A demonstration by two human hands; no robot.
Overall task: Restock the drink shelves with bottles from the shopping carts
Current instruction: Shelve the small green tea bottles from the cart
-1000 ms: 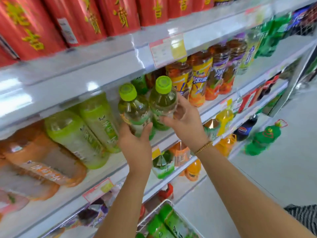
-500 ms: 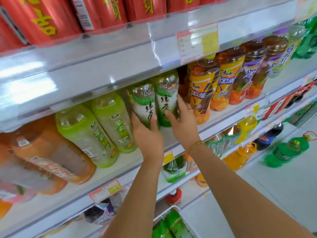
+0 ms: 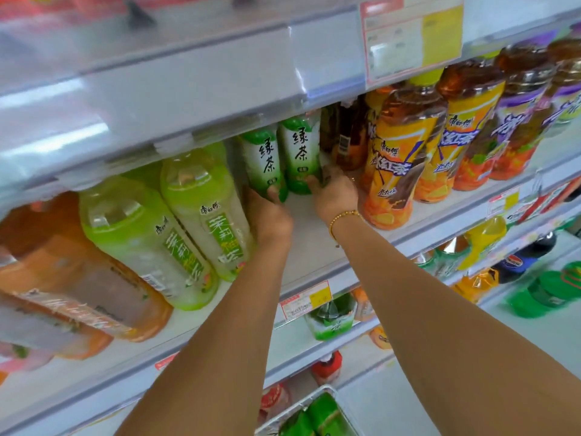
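Two green tea bottles stand upright side by side deep on the white middle shelf (image 3: 314, 247). My left hand (image 3: 270, 215) grips the base of the left green tea bottle (image 3: 264, 158). My right hand (image 3: 334, 193), with a gold bracelet on the wrist, grips the base of the right green tea bottle (image 3: 301, 149). Both arms reach far into the shelf. The bottle caps are hidden behind the shelf edge above.
Pale green drink bottles (image 3: 207, 215) stand left of my hands, orange iced tea bottles (image 3: 399, 158) to the right. Price tags (image 3: 412, 36) hang on the shelf edges. A wire shopping cart (image 3: 314, 413) with green bottles sits below. Lower shelves hold more bottles.
Both hands have pushed the two green tea bottles further back into the shelf and slid down to the bottle bases. The view has moved closer to the shelf.
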